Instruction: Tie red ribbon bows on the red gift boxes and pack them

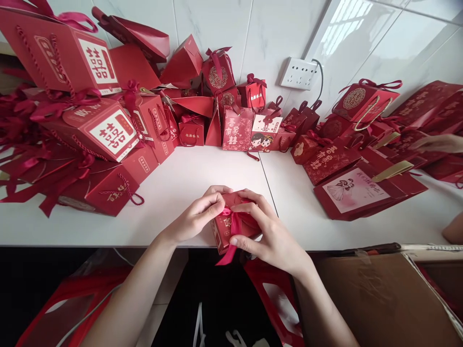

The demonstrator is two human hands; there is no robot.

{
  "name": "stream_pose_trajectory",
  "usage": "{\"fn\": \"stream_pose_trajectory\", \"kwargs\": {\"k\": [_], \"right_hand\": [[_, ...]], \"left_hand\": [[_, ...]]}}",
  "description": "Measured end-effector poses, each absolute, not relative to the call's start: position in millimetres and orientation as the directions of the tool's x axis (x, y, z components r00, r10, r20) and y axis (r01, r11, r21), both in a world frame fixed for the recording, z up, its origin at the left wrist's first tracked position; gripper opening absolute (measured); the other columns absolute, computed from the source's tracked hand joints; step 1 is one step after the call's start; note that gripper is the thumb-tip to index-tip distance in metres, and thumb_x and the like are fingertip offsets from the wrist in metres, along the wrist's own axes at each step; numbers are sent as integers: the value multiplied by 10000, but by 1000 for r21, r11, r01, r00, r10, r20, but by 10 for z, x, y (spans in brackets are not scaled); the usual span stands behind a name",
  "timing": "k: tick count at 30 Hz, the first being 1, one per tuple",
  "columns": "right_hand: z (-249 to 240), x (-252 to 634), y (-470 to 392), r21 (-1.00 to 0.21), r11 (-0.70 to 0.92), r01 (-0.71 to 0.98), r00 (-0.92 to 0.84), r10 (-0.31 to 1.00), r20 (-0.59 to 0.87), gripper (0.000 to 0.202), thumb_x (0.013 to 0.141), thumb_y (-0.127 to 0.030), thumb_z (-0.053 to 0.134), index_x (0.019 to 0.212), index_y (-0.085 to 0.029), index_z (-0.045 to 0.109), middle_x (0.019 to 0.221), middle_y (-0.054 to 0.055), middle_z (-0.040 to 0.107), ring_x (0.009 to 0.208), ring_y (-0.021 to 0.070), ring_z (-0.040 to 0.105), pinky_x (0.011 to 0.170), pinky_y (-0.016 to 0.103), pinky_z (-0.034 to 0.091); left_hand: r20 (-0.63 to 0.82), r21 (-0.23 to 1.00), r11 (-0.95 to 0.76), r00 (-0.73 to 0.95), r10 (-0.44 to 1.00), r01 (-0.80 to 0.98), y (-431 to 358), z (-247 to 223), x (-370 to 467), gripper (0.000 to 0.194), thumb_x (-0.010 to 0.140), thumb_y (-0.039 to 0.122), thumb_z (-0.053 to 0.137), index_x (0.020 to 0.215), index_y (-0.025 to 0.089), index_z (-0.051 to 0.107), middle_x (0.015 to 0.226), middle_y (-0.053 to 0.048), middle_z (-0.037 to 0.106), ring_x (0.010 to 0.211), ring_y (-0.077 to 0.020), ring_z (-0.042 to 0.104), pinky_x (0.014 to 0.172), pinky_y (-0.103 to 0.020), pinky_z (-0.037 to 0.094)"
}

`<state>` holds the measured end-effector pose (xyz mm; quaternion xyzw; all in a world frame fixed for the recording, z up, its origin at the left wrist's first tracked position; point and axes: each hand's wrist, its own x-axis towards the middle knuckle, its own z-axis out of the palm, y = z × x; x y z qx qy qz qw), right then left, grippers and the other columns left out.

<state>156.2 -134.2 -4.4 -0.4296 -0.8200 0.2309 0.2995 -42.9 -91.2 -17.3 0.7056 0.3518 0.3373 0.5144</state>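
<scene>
A small red gift box [223, 232] lies at the table's front edge, between both hands. A bright crimson ribbon [236, 226] crosses its top, and one tail hangs over the front edge. My left hand [198, 214] is at the box's left side, thumb and fingers pinching the ribbon near its middle. My right hand [269, 229] curves over the right side, its fingers on the box top and its thumb against the hanging ribbon tail.
Stacked red gift boxes [114, 135] fill the left. More boxes [354, 190] stand at the right, where another person's hand [439, 143] reaches in. Behind are small boxes [237, 129] and a wall socket [298, 73]. A cardboard box [376, 294] sits below the white table [173, 168].
</scene>
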Motion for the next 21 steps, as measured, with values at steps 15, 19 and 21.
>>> {"fn": "stream_pose_trajectory", "kwargs": {"k": [15, 19, 21], "right_hand": [[179, 1357, -1240, -470, 466, 750, -344, 881, 325, 128, 886, -273, 538, 938, -229, 646, 1040, 72, 639, 1005, 236, 595, 979, 501, 391], [106, 1348, -1216, -536, 457, 710, -342, 889, 305, 85, 867, -238, 559, 906, -228, 634, 1058, 65, 620, 1023, 233, 564, 925, 452, 443], [79, 1372, -1210, -575, 445, 687, -332, 895, 296, 66, 859, -233, 569, 883, -225, 630, 1063, 62, 613, 1037, 232, 549, 918, 437, 453]], "left_hand": [[158, 863, -339, 437, 885, 374, -936, -54, -431, 291, 917, 396, 403, 816, 188, 579, 1233, -75, 518, 1159, -206, 499, 1009, -336, 408], [147, 889, -317, 450, 881, 331, -917, -88, -463, 266, 912, 385, 426, 767, 196, 544, 1223, -69, 525, 1207, -201, 469, 1024, -330, 396], [137, 901, -299, 450, 883, 313, -915, -112, -469, 271, 918, 386, 414, 764, 194, 526, 1221, -70, 523, 1213, -199, 464, 1023, -326, 397]]}}
